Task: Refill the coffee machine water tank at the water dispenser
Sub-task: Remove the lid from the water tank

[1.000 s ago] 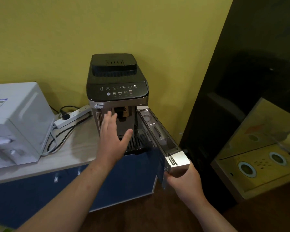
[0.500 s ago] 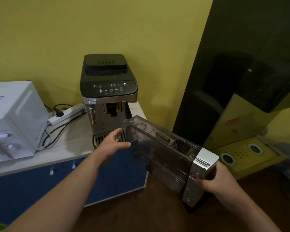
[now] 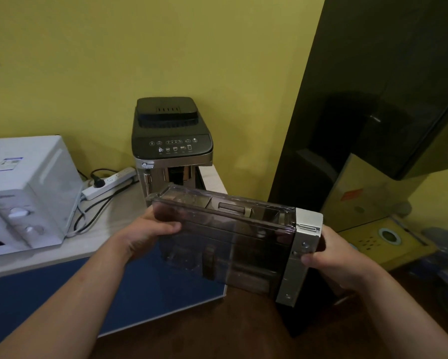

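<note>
Water tank (image 3: 225, 244), clear of the coffee machine (image 3: 172, 149) at 12 o'clock, is being carried: left hand (image 3: 150, 233) and right hand (image 3: 329, 257) clasping its ends (rigid, probably light, slick plastic).

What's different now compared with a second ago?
The smoky clear plastic water tank has slid fully out of the black-and-silver coffee machine toward the person. The left hand, free before, now grips its far end; the right hand keeps its silver end. Machine, white microwave and power strip stayed put.
</note>
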`<action>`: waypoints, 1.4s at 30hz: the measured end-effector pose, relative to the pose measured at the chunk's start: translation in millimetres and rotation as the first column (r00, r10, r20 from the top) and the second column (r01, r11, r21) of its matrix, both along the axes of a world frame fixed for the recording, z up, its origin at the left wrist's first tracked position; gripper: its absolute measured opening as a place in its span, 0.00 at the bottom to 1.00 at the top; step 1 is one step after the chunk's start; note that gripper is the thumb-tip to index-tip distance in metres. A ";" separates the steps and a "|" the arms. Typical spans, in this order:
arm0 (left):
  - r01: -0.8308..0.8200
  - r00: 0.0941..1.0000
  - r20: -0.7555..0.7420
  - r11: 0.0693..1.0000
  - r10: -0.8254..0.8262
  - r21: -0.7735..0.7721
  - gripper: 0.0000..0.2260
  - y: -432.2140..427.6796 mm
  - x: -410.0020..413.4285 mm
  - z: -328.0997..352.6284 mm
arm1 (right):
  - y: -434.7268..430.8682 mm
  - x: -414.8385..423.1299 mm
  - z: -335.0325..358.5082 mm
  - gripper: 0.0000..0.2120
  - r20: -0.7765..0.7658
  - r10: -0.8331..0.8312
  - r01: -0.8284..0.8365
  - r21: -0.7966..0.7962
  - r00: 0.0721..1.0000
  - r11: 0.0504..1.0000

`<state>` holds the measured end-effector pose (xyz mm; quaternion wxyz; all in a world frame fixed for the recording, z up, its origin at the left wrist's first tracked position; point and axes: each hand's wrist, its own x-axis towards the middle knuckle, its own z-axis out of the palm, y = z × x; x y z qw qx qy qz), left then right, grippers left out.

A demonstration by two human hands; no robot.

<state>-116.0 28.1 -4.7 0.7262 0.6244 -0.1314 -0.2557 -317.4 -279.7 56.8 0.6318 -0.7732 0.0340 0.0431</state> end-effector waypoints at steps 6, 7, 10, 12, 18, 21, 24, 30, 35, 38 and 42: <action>-0.099 0.995 -0.016 0.993 0.098 -0.062 0.47 9.3 -20.5 -2.6 | -16.3 19.3 0.3 0.45 -0.104 -0.001 -0.001 -0.019 0.995 1.000; -0.108 0.994 -0.001 0.993 0.108 -0.057 0.48 10.2 -23.1 -3.2 | -19.3 20.1 2.8 0.44 -0.120 0.012 -0.017 -0.042 0.993 0.999; -0.127 0.991 0.030 0.991 0.128 -0.038 0.43 15.4 -24.2 -5.7 | -29.3 21.0 17.0 0.39 -0.076 0.017 -0.022 -0.059 0.997 0.998; -0.144 0.987 0.065 0.989 0.145 -0.016 0.42 19.9 -23.8 -6.4 | -26.1 26.0 33.9 0.27 0.136 -0.139 0.163 -0.191 0.981 0.968; -0.109 0.980 0.175 0.993 0.097 0.055 0.44 16.6 -26.1 -4.1 | 59.6 75.4 88.3 0.05 0.286 0.255 0.089 -0.807 0.924 0.583; -0.097 0.982 0.166 0.994 0.086 0.058 0.45 13.7 -28.4 -3.2 | 84.9 96.3 86.9 0.12 0.007 0.356 -0.154 -0.893 0.935 0.422; -0.092 0.983 0.164 0.994 0.082 0.051 0.44 11.1 -31.0 -0.3 | 86.3 101.4 83.1 0.12 -0.034 0.358 -0.186 -0.898 0.933 0.400; -0.077 0.982 0.180 0.995 0.065 0.058 0.26 5.3 -39.5 5.8 | 78.4 101.6 78.2 0.09 -0.076 0.291 -0.194 -0.895 0.954 0.402; -0.068 0.989 0.139 0.995 0.058 0.069 0.32 5.1 -35.5 -0.1 | 76.2 103.3 72.8 0.08 -0.106 0.286 -0.194 -0.934 0.952 0.301; -0.088 0.990 0.118 0.994 0.080 0.058 0.45 1.8 -37.5 1.4 | 74.8 104.4 68.5 0.07 -0.101 0.295 -0.189 -0.938 0.950 0.289; -0.097 0.988 0.124 0.993 0.087 0.074 0.38 -2.6 -43.4 7.5 | 68.9 105.6 68.7 0.08 -0.060 0.285 -0.164 -0.920 0.956 0.356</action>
